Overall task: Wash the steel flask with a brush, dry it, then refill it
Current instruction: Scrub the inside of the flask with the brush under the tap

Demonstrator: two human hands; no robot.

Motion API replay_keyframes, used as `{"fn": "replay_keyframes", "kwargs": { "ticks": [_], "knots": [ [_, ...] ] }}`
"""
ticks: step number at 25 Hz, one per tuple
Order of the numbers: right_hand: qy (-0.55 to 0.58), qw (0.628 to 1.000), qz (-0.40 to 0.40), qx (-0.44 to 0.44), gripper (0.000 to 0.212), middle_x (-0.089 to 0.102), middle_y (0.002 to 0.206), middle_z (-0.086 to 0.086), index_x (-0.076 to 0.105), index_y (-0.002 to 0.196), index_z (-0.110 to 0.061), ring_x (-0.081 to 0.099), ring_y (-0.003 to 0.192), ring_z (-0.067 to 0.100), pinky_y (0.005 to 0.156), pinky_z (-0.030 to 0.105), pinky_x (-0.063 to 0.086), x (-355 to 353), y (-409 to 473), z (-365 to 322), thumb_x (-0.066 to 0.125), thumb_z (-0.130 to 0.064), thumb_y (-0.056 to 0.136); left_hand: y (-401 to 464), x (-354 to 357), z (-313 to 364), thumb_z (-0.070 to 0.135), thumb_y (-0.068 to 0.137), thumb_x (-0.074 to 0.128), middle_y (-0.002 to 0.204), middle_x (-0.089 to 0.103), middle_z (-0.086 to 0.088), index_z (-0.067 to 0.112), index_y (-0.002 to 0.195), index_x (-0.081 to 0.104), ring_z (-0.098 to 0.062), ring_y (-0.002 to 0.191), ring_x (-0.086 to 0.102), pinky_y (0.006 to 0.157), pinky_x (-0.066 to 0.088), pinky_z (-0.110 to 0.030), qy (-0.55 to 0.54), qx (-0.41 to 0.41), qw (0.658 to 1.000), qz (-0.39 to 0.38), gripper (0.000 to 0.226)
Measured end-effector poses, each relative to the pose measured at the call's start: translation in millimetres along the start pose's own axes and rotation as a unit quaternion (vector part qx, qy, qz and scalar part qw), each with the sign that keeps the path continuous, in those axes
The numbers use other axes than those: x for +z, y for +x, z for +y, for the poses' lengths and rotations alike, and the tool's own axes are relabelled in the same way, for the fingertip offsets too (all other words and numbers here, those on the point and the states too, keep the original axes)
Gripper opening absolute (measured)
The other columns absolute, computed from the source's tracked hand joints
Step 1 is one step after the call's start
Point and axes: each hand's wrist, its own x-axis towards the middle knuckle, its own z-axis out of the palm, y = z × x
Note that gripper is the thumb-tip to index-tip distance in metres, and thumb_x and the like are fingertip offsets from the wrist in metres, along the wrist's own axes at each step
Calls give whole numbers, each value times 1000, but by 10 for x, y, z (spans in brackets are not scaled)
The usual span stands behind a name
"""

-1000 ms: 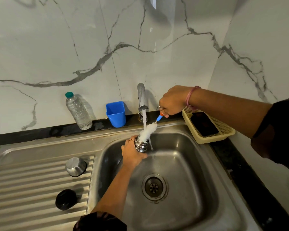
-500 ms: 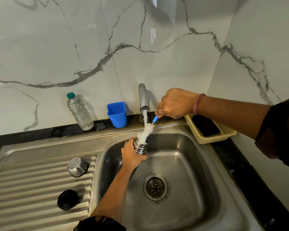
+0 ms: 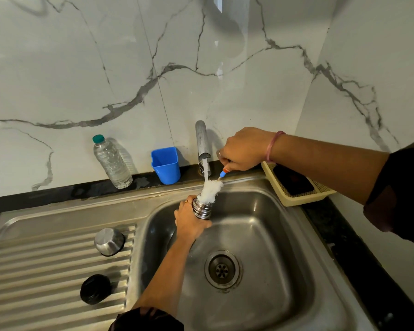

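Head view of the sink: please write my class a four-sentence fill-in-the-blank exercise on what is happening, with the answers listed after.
1. The left hand grips the steel ____.
2. The right hand holds a brush with ____ bristles.
3. Water runs from the ____ onto the bristles.
4. The cup beside the plastic bottle is ____.

Answers: flask; white; tap; blue

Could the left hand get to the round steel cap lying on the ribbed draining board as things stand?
Probably not at once: the left hand grips the threaded steel flask over the basin. The round steel cap lies uncovered close to its left, so the path itself looks free.
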Motion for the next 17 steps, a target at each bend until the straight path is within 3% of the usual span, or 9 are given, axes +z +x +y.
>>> {"fn": "replay_keyframes", "kwargs": {
  "ticks": [2,4,7,10,13,17],
  "knots": [
    [-159,975,140,-71,16,57,80,-4,62,97,-21,57,72,18,64,29,38,177,-33,61,57,-36,93,11,-25,5,24,49,86,117,59,0,24,124,52,-24,113,52,101,39,-42,-3,0,1000,-10,82],
    [-273,915,284,-91,4,59,72,-4,65,86,-21,57,64,17,63,29,41,365,-15,70,69,-22,83,54,-24,-12,37,37,80,110,62,2,27,118,53,-24,107,58,98,46,-48,-23,1,1000,-4,86],
    [-253,899,339,-113,4,57,69,-4,65,86,-22,55,62,16,61,29,38,479,25,90,65,-19,83,88,27,-27,39,34,77,107,63,2,27,116,53,-23,103,60,96,48,-51,-41,1,999,-4,86],
    [-206,925,300,-111,10,60,71,-4,66,89,-23,61,63,17,53,28,34,463,8,28,57,-26,89,22,2,4,28,44,85,111,61,1,25,120,52,-24,108,56,97,46,-51,-23,10,1000,4,83],
    [-160,970,171,-69,30,66,84,0,62,98,-18,64,74,24,45,25,23,450,40,-112,36,-33,101,23,-27,75,20,52,87,118,56,-1,24,126,52,-25,115,47,102,40,-49,-6,12,1000,3,82],
    [-86,989,116,-5,47,68,91,3,66,95,-16,64,79,26,53,26,36,320,153,-143,31,-46,101,47,-67,96,18,55,87,123,54,-3,23,131,50,-27,119,45,104,37,-48,9,9,1000,11,85]
  ]
}}
